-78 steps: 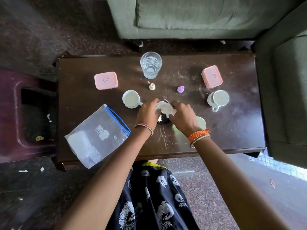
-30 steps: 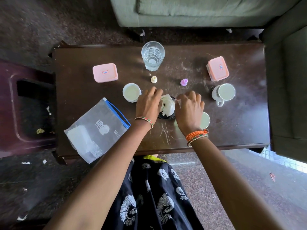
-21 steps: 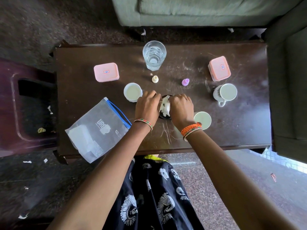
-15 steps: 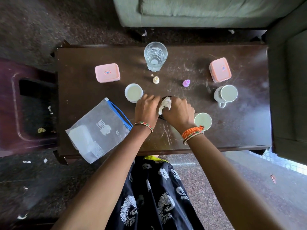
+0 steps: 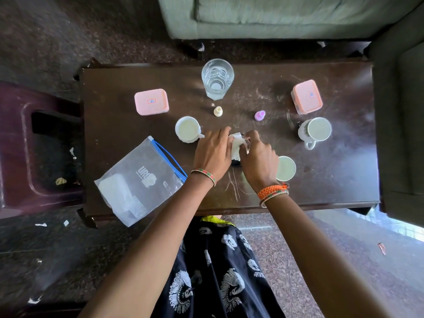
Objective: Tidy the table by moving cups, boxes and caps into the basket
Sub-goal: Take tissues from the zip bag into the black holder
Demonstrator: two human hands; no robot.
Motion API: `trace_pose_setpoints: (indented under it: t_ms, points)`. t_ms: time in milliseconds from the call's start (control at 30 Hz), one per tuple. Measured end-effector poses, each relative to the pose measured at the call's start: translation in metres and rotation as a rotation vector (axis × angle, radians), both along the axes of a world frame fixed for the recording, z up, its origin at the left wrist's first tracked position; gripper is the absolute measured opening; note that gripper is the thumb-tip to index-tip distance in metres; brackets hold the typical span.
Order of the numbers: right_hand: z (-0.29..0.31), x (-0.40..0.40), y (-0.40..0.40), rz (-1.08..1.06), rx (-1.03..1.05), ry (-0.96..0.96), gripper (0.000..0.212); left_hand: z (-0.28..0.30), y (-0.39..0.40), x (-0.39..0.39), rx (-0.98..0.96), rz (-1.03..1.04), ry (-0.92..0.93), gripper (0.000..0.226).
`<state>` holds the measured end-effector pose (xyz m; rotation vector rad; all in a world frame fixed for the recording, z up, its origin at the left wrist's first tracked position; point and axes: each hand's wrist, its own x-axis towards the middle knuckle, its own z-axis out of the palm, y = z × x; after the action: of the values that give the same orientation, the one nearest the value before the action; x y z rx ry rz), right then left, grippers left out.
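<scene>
Both hands meet mid-desk (image 5: 332,180): left hand (image 5: 212,154) and right hand (image 5: 258,161) with fingers grasping a white crumpled wad (image 5: 236,145) over a dark round thing. Cups, pink boxes, small caps sit untouched around them. No basket visible. Advice: keep wad bunched tight; mind the near cup (image 5: 188,129).

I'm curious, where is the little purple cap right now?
The purple cap lies on the table, right of centre, between the cream cap and the right-hand pink box.

Dim daylight, perhaps right-sided; edges warped
</scene>
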<state>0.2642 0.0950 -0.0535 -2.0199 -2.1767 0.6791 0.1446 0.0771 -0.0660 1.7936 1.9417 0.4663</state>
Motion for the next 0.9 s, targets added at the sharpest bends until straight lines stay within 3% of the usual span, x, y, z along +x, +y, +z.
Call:
trace_pose_setpoints:
  t_ms: [133,267,467,567,600,733,833,900]
  points:
    - [0.002,0.001,0.001,-0.004,0.017,0.076,0.024,-0.008,-0.006,0.003,-0.014,-0.017,-0.031,0.037]
    - [0.005,0.004,-0.001,0.027,0.0,0.136,0.04,-0.011,-0.01,0.007,-0.062,-0.021,-0.041,0.036]
    - [-0.002,0.001,0.004,0.22,-0.041,0.001,0.043,-0.01,-0.008,0.009,-0.078,0.045,-0.044,0.024]
    - [0.001,-0.002,0.004,0.171,0.03,0.021,0.039,-0.008,-0.009,0.004,-0.035,0.112,-0.145,0.018]
    - [0.003,-0.003,0.002,0.143,0.033,0.035,0.042,-0.008,-0.01,0.002,-0.023,0.146,-0.188,0.017]
    - [-0.003,-0.006,-0.003,0.172,-0.229,-0.069,0.097,-0.01,-0.016,-0.007,0.005,0.298,-0.308,0.032]
    - [-0.008,-0.011,-0.003,0.239,-0.228,-0.149,0.091,-0.007,-0.013,-0.016,0.021,0.319,-0.288,0.045]
    - [-0.001,-0.009,0.002,0.14,-0.156,-0.07,0.087,0.001,-0.005,-0.027,0.109,0.299,-0.252,0.047]
